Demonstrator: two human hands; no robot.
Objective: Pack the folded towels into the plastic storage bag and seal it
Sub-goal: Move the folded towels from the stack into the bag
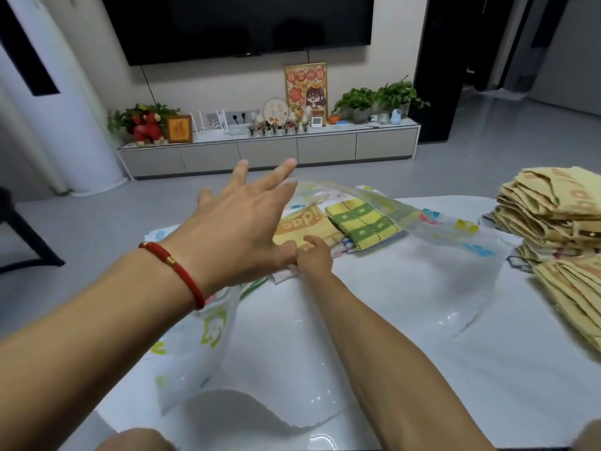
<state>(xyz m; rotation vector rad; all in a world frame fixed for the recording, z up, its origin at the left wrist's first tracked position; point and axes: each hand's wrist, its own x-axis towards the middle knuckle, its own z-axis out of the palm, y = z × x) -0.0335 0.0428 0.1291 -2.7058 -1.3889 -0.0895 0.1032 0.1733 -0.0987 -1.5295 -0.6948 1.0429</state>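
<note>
My left hand (pixel 247 219), a red cord bracelet (pixel 175 271) on its wrist, hovers with fingers spread and straight above the translucent plastic storage bag with coloured prints (pixel 406 271) lying on the white table (pixel 520 369); my right hand (pixel 313 255) reaches into the bag, fingers curled at the tan folded towel with orange lettering (pixel 302 226), though whether it grips I cannot tell; a yellow-and-green checked folded towel (pixel 362 222) lies just beside it inside the bag; a stack of tan folded towels (pixel 553 209) waits at the table's right.
</note>
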